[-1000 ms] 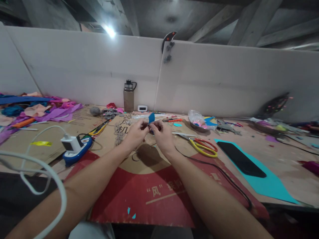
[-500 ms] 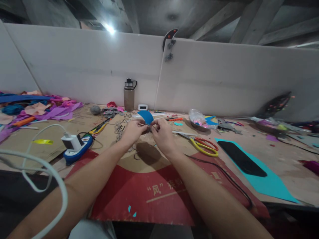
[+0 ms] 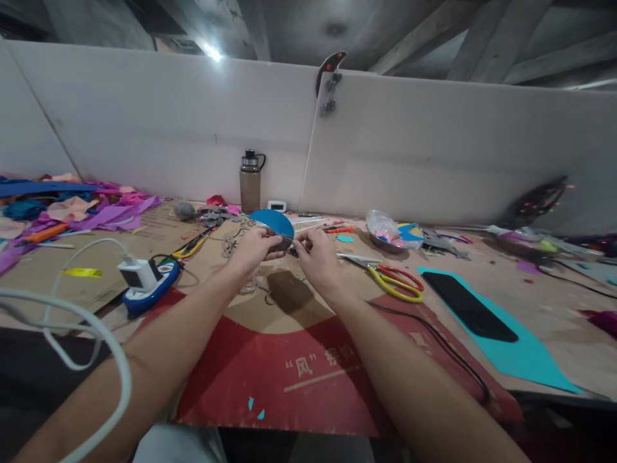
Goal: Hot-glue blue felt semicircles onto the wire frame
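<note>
A rounded blue piece is held up above the cardboard at the middle of the table, with a dark lower edge. My left hand pinches that piece at its lower edge. Close by on the right, my right hand has its fingers pressed together near the piece's right end; what lies between those fingertips is too small to make out. Beneath both hands is a red and brown cardboard sheet, with their shadow on it.
Scissors with red and yellow handles lie to the right, before a black phone on turquoise sheet. A bottle stands behind. At left are a blue power strip, a white cable and crumpled coloured paper.
The blue piece has turned and tilted left, so more of its rounded face shows. My hands have moved slightly apart.
</note>
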The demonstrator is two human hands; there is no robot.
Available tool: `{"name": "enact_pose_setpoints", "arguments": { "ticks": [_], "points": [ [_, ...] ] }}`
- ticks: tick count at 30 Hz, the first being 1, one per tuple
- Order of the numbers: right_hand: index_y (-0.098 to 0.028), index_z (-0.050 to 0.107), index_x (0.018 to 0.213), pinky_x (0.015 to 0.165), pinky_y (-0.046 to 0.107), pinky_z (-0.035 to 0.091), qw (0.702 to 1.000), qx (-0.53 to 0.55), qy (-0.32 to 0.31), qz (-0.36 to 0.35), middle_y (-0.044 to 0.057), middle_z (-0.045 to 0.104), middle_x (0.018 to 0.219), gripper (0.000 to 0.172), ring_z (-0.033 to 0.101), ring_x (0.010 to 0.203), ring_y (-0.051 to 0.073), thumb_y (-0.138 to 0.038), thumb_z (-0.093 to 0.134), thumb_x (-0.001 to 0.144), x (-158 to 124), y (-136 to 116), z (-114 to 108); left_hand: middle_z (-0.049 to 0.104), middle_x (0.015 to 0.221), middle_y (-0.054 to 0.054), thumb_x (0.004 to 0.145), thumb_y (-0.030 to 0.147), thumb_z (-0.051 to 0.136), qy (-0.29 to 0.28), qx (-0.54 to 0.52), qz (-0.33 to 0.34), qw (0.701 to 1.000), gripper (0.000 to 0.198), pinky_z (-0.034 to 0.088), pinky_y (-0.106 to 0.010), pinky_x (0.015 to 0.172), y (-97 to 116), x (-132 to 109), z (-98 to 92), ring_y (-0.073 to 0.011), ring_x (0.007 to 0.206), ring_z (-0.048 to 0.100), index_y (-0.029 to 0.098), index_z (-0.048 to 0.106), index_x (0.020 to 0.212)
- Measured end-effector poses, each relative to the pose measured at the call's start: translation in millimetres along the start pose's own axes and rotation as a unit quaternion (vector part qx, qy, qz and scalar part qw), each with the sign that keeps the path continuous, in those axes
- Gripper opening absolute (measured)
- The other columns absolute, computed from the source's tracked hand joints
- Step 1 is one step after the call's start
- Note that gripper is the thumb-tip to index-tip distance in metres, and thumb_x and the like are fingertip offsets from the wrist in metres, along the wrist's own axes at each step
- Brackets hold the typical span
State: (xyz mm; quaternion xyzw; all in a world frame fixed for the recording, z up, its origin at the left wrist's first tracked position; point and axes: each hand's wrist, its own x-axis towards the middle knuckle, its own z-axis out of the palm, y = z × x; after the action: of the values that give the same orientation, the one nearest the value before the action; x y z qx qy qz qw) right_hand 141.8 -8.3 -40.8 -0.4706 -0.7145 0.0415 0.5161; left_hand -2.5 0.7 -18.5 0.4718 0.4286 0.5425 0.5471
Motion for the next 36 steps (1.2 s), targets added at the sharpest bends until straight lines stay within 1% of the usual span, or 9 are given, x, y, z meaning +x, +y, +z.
{"name": "enact_pose_setpoints", "arguments": {
  "ticks": [11, 16, 19, 22, 24, 26, 28, 32, 36],
  "points": [
    [-0.018, 0.056, 0.071, 0.065, 0.027, 0.035, 0.999, 0.013, -0.029, 0.019, 0.002, 0.054, 0.07, 0.013, 0.046, 0.068, 0.014, -0.025, 0.05, 0.08, 1.3, 6.0, 1.2, 0.066, 0.075, -0.007, 0.072, 0.011, 0.06, -0.009, -0.031, 0.016, 0.999, 0.006, 0.056, -0.027, 0.058, 6.2, 0.6, -5.5, -0.0152, 0.065, 0.066, 0.012, 0.054, 0.073],
    [-0.017, 0.062, 0.073, 0.064, 0.025, 0.037, 0.986, 0.052, -0.146, 0.054, 0.002, 0.06, 0.069, 0.018, 0.05, 0.065, 0.013, -0.018, 0.045, 0.079, -4.7, 7.9, 12.8, 0.067, 0.076, -0.007, 0.071, 0.014, 0.061, 0.002, -0.05, 0.03, 0.998, 0.007, 0.056, -0.027, 0.06, 6.9, 5.3, -12.5, -0.014, 0.063, 0.066, 0.012, 0.054, 0.072],
    [-0.018, 0.067, 0.078, 0.067, 0.023, 0.038, 0.968, 0.065, -0.242, 0.013, 0.002, 0.065, 0.076, 0.023, 0.055, 0.072, 0.012, -0.014, 0.045, 0.078, -7.6, 0.9, 14.0, 0.067, 0.072, -0.005, 0.07, 0.016, 0.062, 0.032, -0.066, 0.061, 0.995, 0.01, 0.055, -0.026, 0.06, 7.8, 12.9, -22.0, -0.0147, 0.064, 0.067, 0.013, 0.052, 0.071],
    [-0.018, 0.068, 0.07, 0.067, 0.022, 0.037, 0.952, 0.022, -0.304, -0.033, 0.002, 0.065, 0.073, 0.021, 0.055, 0.071, 0.012, -0.024, 0.05, 0.08, -4.5, -3.8, 4.8, 0.066, 0.069, -0.004, 0.067, 0.017, 0.064, 0.058, -0.069, 0.096, 0.991, 0.013, 0.055, -0.026, 0.059, 9.5, 19.2, -29.8, -0.0148, 0.063, 0.066, 0.013, 0.052, 0.072],
    [-0.018, 0.068, 0.07, 0.065, 0.023, 0.037, 0.961, -0.023, -0.275, 0.003, 0.003, 0.065, 0.072, 0.029, 0.055, 0.069, 0.013, -0.032, 0.047, 0.084, 0.7, 1.1, -5.9, 0.065, 0.068, -0.003, 0.066, 0.018, 0.065, 0.061, -0.069, 0.116, 0.989, 0.015, 0.055, -0.027, 0.06, 10.3, 21.5, -32.4, -0.0145, 0.063, 0.066, 0.014, 0.052, 0.072],
    [-0.017, 0.067, 0.081, 0.065, 0.024, 0.038, 0.976, -0.079, -0.19, 0.073, 0.006, 0.066, 0.078, 0.036, 0.056, 0.07, 0.015, -0.038, 0.039, 0.088, 5.7, 13.1, -16.9, 0.065, 0.069, -0.003, 0.065, 0.02, 0.066, 0.056, -0.067, 0.128, 0.988, 0.017, 0.056, -0.028, 0.062, 10.4, 22.4, -32.6, -0.0142, 0.064, 0.066, 0.014, 0.052, 0.073],
    [-0.015, 0.067, 0.085, 0.067, 0.027, 0.04, 0.967, -0.164, -0.141, 0.133, 0.011, 0.067, 0.081, 0.036, 0.058, 0.074, 0.018, -0.043, 0.044, 0.085, 7.9, 27.7, -24.8, 0.064, 0.07, -0.003, 0.065, 0.022, 0.068, 0.054, -0.056, 0.132, 0.988, 0.018, 0.056, -0.028, 0.062, 9.7, 22.0, -31.2, -0.0142, 0.064, 0.066, 0.014, 0.053, 0.073],
    [-0.013, 0.067, 0.091, 0.069, 0.029, 0.043, 0.913, -0.245, -0.25, 0.208, 0.017, 0.068, 0.09, 0.033, 0.063, 0.08, 0.024, -0.041, 0.059, 0.075, 3.2, 45.9, -24.7, 0.063, 0.071, -0.003, 0.065, 0.025, 0.069, 0.05, -0.025, 0.142, 0.988, 0.02, 0.057, -0.028, 0.061, 7.6, 19.7, -27.4, -0.0138, 0.063, 0.064, 0.012, 0.057, 0.074],
    [-0.014, 0.067, 0.09, 0.066, 0.029, 0.044, 0.913, -0.227, -0.253, 0.225, 0.015, 0.068, 0.09, 0.028, 0.064, 0.08, 0.024, -0.032, 0.062, 0.07, 0.2, 51.8, -17.3, 0.062, 0.074, -0.003, 0.065, 0.025, 0.07, 0.024, -0.003, 0.154, 0.988, 0.02, 0.058, -0.029, 0.063, 5.2, 18.5, -26.8, -0.0134, 0.065, 0.064, 0.011, 0.059, 0.072]
  ]
}}
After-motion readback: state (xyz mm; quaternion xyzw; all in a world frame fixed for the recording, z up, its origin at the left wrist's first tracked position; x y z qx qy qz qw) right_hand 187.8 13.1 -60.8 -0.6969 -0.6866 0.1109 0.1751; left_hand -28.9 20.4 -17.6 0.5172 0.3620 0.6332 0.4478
